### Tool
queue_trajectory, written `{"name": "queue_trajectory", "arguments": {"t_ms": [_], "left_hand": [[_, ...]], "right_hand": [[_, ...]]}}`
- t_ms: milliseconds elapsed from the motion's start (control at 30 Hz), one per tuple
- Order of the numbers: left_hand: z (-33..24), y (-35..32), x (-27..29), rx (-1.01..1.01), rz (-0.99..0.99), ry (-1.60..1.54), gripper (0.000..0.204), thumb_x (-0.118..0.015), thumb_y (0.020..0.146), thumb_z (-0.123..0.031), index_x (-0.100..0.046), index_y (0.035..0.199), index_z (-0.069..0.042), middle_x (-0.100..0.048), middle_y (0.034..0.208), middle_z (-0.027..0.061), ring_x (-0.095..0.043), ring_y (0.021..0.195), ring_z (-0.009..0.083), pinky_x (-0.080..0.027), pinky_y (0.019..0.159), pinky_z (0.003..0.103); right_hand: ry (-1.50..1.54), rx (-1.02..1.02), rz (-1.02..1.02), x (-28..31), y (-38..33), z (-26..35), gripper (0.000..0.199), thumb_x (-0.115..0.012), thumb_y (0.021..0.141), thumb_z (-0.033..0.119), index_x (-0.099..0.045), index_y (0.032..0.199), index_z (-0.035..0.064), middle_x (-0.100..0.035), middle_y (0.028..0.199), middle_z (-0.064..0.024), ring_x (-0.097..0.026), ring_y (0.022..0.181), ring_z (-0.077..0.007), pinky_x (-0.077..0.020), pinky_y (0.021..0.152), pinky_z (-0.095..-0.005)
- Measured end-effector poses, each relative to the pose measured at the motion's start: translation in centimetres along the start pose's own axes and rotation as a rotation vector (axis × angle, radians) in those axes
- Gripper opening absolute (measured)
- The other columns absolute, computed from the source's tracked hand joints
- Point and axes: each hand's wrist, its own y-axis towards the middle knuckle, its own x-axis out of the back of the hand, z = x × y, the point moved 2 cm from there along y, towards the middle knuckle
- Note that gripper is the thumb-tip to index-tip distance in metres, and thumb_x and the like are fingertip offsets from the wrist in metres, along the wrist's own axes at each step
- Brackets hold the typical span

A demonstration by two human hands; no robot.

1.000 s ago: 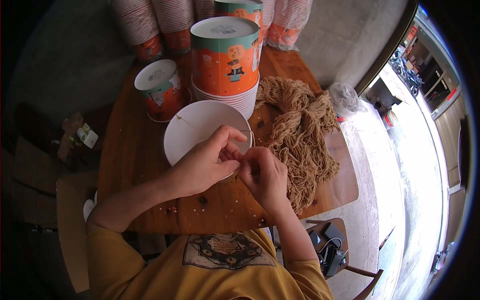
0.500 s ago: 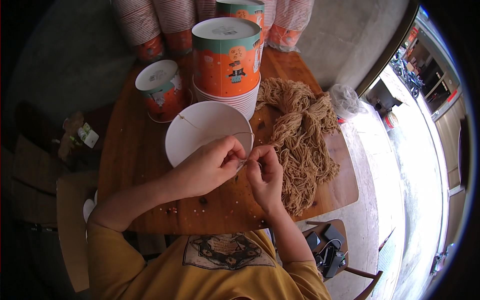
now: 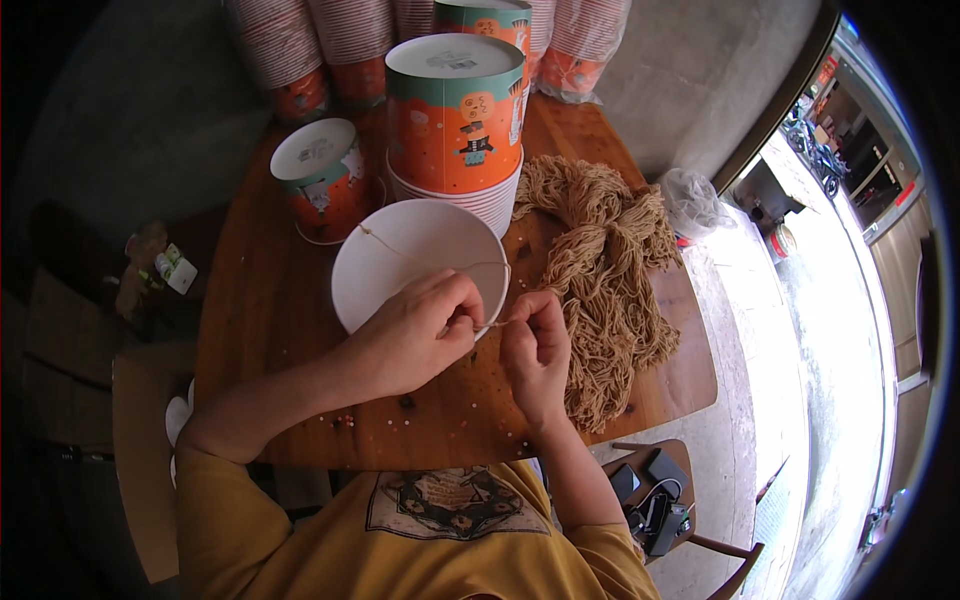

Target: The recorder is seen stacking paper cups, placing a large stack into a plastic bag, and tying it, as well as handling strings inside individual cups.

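A white paper bucket (image 3: 400, 262) lies with its open mouth toward me on the wooden table (image 3: 260, 330). A thin tan string (image 3: 385, 240) is threaded across its mouth. My left hand (image 3: 415, 335) rests on the bucket's near rim and pinches the string. My right hand (image 3: 535, 350), just right of it, pinches the same string's free end; the two hands almost touch. A big bundle of tan strings (image 3: 605, 270) lies right of my right hand.
A stack of orange and teal paper buckets (image 3: 455, 115) stands behind the white one, a single one (image 3: 325, 180) to its left. More bucket stacks (image 3: 290, 50) line the far edge. A clear plastic bag (image 3: 690, 200) sits at the right; a chair with black devices (image 3: 650, 495) below.
Both hands slid slightly right along the bucket rim. The string between them has been drawn out a little, and the right hand now pinches it more tightly.
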Motion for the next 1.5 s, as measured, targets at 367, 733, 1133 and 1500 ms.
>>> {"name": "queue_trajectory", "arguments": {"t_ms": [367, 733, 1133, 1500], "left_hand": [[0.3, -0.1, 0.0, 0.032, -0.064, -0.046, 0.006, -0.055, 0.086, -0.002, -0.052, 0.091, -0.001, -0.057, 0.089, 0.0114, -0.058, 0.082, 0.0247, -0.048, 0.072, 0.035], [0.0, -0.4, -0.4, 0.033, -0.001, -0.055, 0.004, -0.053, 0.09, -0.002, -0.051, 0.094, -0.002, -0.056, 0.092, 0.0106, -0.058, 0.085, 0.0235, -0.047, 0.076, 0.034], [-1.5, -1.9, 1.5, 0.165, 0.121, -0.017, 0.015, -0.061, 0.085, -0.007, -0.05, 0.094, -0.004, -0.058, 0.087, 0.0111, -0.058, 0.085, 0.0312, -0.047, 0.074, 0.039], [-0.9, -5.1, 3.3, -0.266, 0.018, 0.466, 0.014, -0.065, 0.08, -0.007, -0.06, 0.093, -0.008, -0.057, 0.087, 0.0048, -0.057, 0.086, 0.0224, -0.036, 0.098, 0.045]], "right_hand": [[-0.616, 0.225, 0.086, 1.0, -0.1, 2.1, 0.034, -0.069, 0.081, 0.005, -0.056, 0.112, 0.0084, -0.05, 0.067, -0.0007, -0.051, 0.056, -0.0097, -0.0405, 0.05, -0.0264], [-1.122, 0.791, 0.087, 0.0, -0.5, 3.5, 0.026, -0.07, 0.067, -0.002, -0.058, 0.087, 0.0087, -0.058, 0.068, -0.0036, -0.057, 0.056, -0.0212, -0.0457, 0.05, -0.0312], [-1.156, 0.522, 0.363, 2.5, 1.2, 8.2, 0.017, -0.069, 0.078, 0.007, -0.058, 0.091, 0.0074, -0.05, 0.083, -0.0077, -0.057, 0.079, -0.0269, -0.0499, 0.066, -0.0386], [-1.157, 0.638, 0.632, -3.2, 4.7, 6.6, 0.011, -0.068, 0.078, 0.011, -0.062, 0.087, 0.007, -0.056, 0.086, -0.0056, -0.058, 0.083, -0.0258, -0.0505, 0.069, -0.0375]]}}
